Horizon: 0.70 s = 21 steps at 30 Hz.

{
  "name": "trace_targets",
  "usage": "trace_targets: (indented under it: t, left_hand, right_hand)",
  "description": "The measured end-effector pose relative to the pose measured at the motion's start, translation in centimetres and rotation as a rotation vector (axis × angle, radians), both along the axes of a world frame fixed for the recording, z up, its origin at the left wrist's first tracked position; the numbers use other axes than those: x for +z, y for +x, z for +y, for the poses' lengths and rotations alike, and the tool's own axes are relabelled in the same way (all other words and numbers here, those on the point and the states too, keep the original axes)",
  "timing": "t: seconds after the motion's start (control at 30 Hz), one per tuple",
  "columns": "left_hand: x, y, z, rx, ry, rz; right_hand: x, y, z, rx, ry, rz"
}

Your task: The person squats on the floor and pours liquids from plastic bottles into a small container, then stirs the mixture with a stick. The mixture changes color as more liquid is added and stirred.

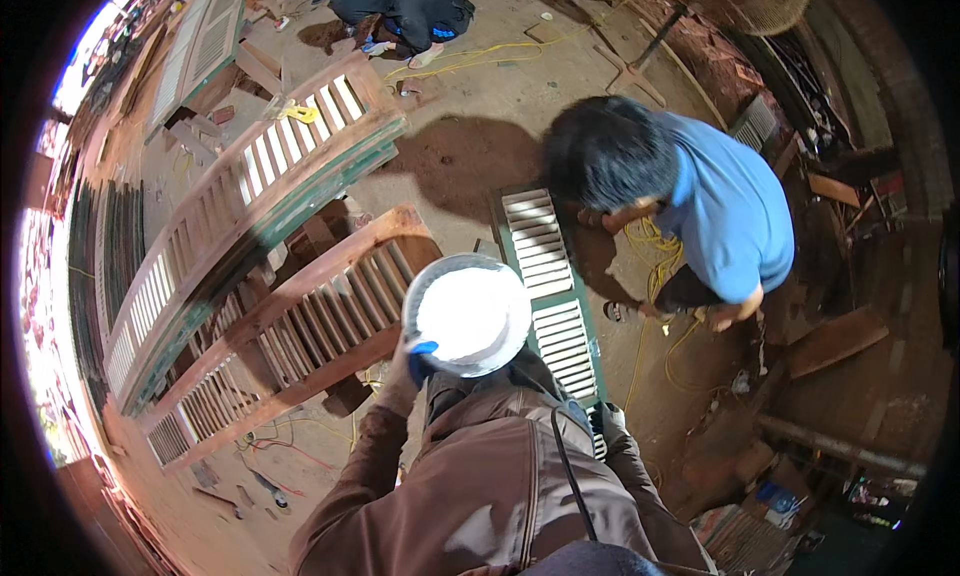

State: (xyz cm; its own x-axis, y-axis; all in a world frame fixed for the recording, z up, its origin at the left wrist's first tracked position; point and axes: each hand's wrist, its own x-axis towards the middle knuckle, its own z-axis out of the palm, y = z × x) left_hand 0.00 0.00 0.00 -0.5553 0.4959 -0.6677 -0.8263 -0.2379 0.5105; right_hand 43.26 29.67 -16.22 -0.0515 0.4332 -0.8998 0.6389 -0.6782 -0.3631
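My left hand (pixel 418 356), with blue on its fingers, grips the side of a round tub (pixel 408 301) in front of my body. Inside the tub is a bright white mass (pixel 462 314), too glaring to tell whether it is powder or paste. Low at my side hangs my right hand (pixel 608 418), close to a long green-framed louvered shutter (pixel 584 321) with pale slats. The fingers of that hand are too dark and small to make out. Left of the tub lies a bare wooden louvered shutter (pixel 405 221) with an arched end.
A larger arched shutter (pixel 375 126) with green edges lies raised at left, a yellow tool (pixel 300 113) on it. A person in a blue shirt (pixel 735 201) bends at right near yellow cords (pixel 655 251). Another person (pixel 405 11) crouches far back. A power tool (pixel 268 488) lies on the floor.
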Motion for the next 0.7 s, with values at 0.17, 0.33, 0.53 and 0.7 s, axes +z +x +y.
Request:
trace_targets:
  t: [0.17,0.33,0.53,0.7]
  left_hand:
    - [-4.6,-3.4,-1.5,0.369,-0.083,-0.02]
    - [-7.4,-7.5,-5.9,0.531,-0.337,0.095]
    - [-13.4,-6.4,-11.7,0.658,-0.274,0.266]
    - [-6.4,-5.3,-6.9,1.042,-0.217,-0.028]
  right_hand:
    - [0.7,-9.5,8.9,0.141,0.134,0.031]
    - [-1.3,-17.9,13.2,0.441,0.241,0.106]
    - [-2.1,-28.0,20.9,0.851,0.296,-0.136]
    - [0.2,-34.7,28.6,0.713,0.379,-0.002]
